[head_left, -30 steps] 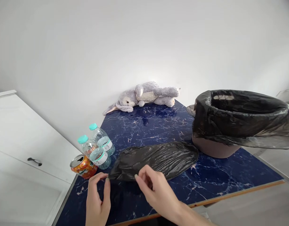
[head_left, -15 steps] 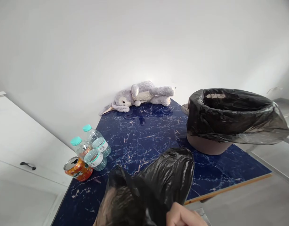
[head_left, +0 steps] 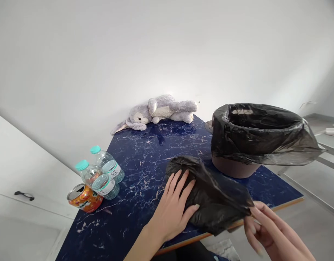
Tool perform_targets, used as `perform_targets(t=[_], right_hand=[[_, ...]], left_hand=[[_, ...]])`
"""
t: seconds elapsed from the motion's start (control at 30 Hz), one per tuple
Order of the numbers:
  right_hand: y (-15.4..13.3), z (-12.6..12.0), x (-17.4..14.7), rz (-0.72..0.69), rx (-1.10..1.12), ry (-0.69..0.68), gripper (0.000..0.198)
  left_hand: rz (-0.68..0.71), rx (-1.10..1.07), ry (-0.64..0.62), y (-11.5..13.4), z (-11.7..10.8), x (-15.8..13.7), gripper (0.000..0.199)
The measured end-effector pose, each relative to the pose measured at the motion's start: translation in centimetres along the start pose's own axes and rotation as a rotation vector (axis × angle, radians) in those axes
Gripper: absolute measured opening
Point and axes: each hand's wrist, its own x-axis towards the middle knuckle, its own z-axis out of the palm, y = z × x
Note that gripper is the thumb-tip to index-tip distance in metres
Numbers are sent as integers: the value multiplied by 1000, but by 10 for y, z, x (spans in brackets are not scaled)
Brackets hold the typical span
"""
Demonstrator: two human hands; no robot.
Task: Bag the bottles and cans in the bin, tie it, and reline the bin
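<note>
So your left hand (head_left: 175, 204) lies flat and spread on the loose black bag (head_left: 210, 192) on the blue table (head_left: 145, 159), while your right hand (head_left: 261, 223) pinches its near edge; smoothing is underway, folding not yet begun.

The left hand (head_left: 174, 212) lies flat, fingers (head_left: 180, 181) spread, on a loose black plastic bag (head_left: 210, 188) spread on the blue marbled desk (head_left: 145, 152). The right hand (head_left: 267, 228) pinches the bag's near corner just past the desk's front edge. Directly behind the bag stands a bin (head_left: 232, 168) lined with a second black bag (head_left: 259, 134). At the desk's left edge are two water bottles (head_left: 101, 175) and an orange can (head_left: 84, 197) lying on its side. A grey plush rabbit (head_left: 158, 112) lies against the wall.
</note>
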Motion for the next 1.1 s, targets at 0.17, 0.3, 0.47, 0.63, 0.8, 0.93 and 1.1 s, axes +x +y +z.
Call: perform_targets(t=[0.17, 0.3, 0.47, 0.63, 0.8, 0.93, 1.1], right_hand=[[4, -15, 16, -397, -191, 321, 33], [-12, 9, 12, -845, -592, 219, 19], [-5, 52, 35, -999, -1143, -61, 49], [50, 53, 92, -962, -1433, -46, 63], [70, 37, 117, -908, -1513, -2, 63], [66, 36, 114, -1002, -1514, 2, 65], [68, 36, 114, -996, -1540, -10, 66]], left_hand=[[74, -23, -107, -7, 9, 17, 71], [137, -27, -101, -7, 7, 22, 75], [191, -41, -126, 1, 3, 34, 80], [205, -63, -160, 4, 14, 31, 93], [171, -110, -158, -6, 22, 20, 87], [145, -113, -160, -14, 17, 12, 78], [97, -86, -170, -26, 10, 1, 70]])
